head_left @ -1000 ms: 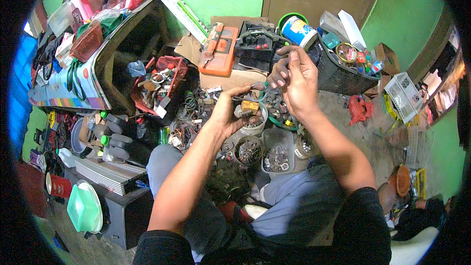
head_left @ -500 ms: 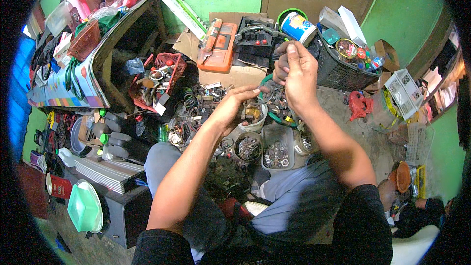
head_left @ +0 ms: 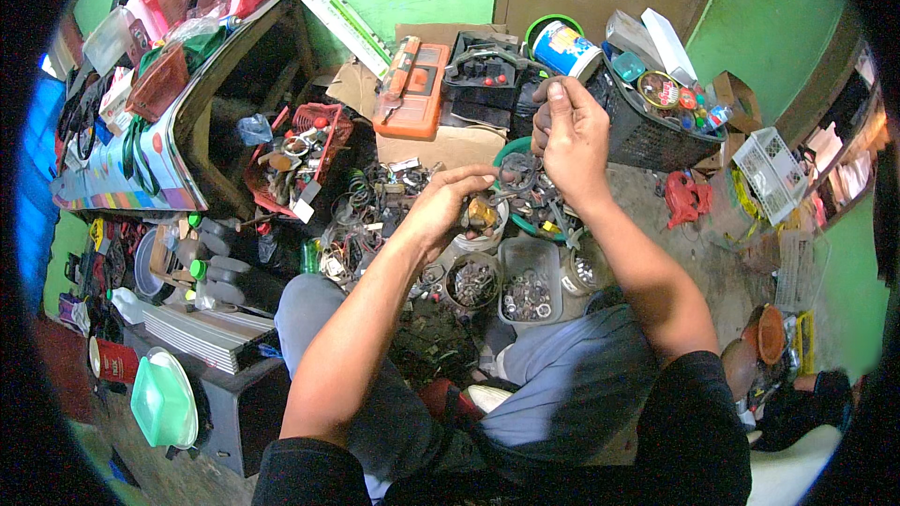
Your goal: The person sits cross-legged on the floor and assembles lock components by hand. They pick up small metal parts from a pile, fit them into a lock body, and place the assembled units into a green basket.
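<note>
My left hand point(head_left: 442, 213) is curled above the white bucket point(head_left: 473, 242), thumb and fingers bent around a small amber and dark part point(head_left: 481, 215). The fingers partly cover this part, so its kind does not show. My right hand point(head_left: 570, 131) is raised farther up and to the right, its fingers closed in a pinch with the thumb on top. Whatever is between those fingertips is too small to make out. Below the hands stand a clear plastic tub point(head_left: 529, 314) of small metal parts and a round container point(head_left: 472, 283) with similar bits.
A green basin point(head_left: 514, 152) of scrap lies beyond the bucket. Behind are an orange toolbox point(head_left: 410, 108), a black tool tray point(head_left: 483, 84) and a dark crate point(head_left: 647, 136). A red basket point(head_left: 314, 122) with parts sits left. Cables and scrap point(head_left: 361, 225) cover the floor.
My left fingertips have drawn in slightly. The right hand stays raised in nearly the same pinch, and the view has shifted a little.
</note>
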The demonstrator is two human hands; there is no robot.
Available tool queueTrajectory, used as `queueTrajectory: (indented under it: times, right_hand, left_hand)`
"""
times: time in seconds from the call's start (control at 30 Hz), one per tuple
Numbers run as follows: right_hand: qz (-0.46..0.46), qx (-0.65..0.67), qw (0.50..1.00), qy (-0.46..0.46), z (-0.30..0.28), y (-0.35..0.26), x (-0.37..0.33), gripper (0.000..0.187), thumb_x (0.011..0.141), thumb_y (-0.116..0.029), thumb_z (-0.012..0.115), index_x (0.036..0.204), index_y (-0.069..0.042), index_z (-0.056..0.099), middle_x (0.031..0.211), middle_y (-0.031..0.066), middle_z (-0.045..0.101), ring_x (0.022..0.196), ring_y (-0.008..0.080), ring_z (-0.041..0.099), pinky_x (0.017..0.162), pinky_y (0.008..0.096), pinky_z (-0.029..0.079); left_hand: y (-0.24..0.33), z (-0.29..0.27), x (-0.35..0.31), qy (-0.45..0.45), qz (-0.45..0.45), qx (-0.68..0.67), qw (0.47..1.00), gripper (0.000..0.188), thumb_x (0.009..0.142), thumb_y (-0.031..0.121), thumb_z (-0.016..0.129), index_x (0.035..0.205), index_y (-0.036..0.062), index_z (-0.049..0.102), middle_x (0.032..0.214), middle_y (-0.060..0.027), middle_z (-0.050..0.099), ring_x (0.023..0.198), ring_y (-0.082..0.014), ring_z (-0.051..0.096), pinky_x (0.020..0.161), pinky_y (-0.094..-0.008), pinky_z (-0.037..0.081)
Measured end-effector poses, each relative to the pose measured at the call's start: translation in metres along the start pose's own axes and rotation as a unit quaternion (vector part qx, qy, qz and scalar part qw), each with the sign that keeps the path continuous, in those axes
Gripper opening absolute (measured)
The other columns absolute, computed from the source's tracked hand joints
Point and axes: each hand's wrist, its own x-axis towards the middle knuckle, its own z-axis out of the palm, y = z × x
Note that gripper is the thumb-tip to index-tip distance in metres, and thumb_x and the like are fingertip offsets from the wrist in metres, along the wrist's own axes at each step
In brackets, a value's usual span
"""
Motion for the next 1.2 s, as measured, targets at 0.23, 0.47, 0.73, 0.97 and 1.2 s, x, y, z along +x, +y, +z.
queueTrajectory:
  times: [0.23, 0.47, 0.73, 0.97, 1.2]
  right_hand:
    - [-0.002, -0.03, 1.0, 0.0, 0.0, 0.021, 0.007, 0.028, 0.099, -0.02, 0.045, 0.086, 0.001, 0.056, 0.063, 0.0057, 0.049, 0.056, 0.0145, 0.046, 0.054, 0.0312, 0.037]
    - [-0.02, -0.132, 0.99, 0.032, 0.007, 0.024, 0.006, 0.026, 0.097, -0.016, 0.046, 0.084, 0.003, 0.058, 0.065, 0.0158, 0.055, 0.056, 0.0256, 0.053, 0.059, 0.0371, 0.043]
    - [0.009, -0.188, 0.974, 0.123, -0.005, 0.065, 0.031, 0.027, 0.094, -0.016, 0.048, 0.081, 0.004, 0.06, 0.071, 0.0226, 0.059, 0.068, 0.04, 0.059, 0.065, 0.0444, 0.044]
    - [0.107, 0.125, 0.98, 0.113, -0.02, 0.056, 0.02, 0.025, 0.102, -0.024, 0.042, 0.087, -0.006, 0.052, 0.057, -0.0063, 0.029, 0.043, 0.005, 0.026, 0.039, 0.0238, 0.021]
    - [0.052, 0.163, 0.983, 0.061, -0.02, 0.035, 0.016, 0.026, 0.103, -0.024, 0.041, 0.088, -0.006, 0.052, 0.058, -0.0065, 0.029, 0.044, 0.0041, 0.025, 0.04, 0.023, 0.02]
  left_hand:
    - [-0.013, 0.001, 0.009, 0.046, 0.038, 0.129, 0.99, 0.026, 0.09, 0.029, 0.061, 0.101, 0.0061, 0.067, 0.092, -0.0047, 0.065, 0.078, -0.0121, 0.06, 0.062, -0.026, 0.047]
    - [-0.007, 0.009, 0.003, 0.036, -0.047, 0.087, 0.994, 0.028, 0.089, 0.03, 0.064, 0.102, 0.0052, 0.067, 0.094, -0.0041, 0.065, 0.086, -0.0119, 0.057, 0.076, -0.0247, 0.044]
    - [-0.009, 0.005, 0.0, -0.005, -0.015, 0.013, 1.0, 0.026, 0.09, 0.025, 0.063, 0.108, 0.0058, 0.065, 0.091, -0.0039, 0.066, 0.067, -0.0117, 0.06, 0.054, -0.0274, 0.046]
    - [-0.011, 0.003, -0.008, 0.039, -0.042, -0.002, 0.998, 0.031, 0.093, 0.024, 0.059, 0.118, 0.0068, 0.063, 0.095, -0.0048, 0.066, 0.069, -0.0117, 0.061, 0.055, -0.0255, 0.049]
    - [-0.016, 0.007, -0.001, 0.061, -0.061, 0.072, 0.994, 0.036, 0.093, 0.03, 0.059, 0.122, 0.0098, 0.062, 0.111, -0.0065, 0.065, 0.088, -0.0157, 0.063, 0.066, -0.0294, 0.052]
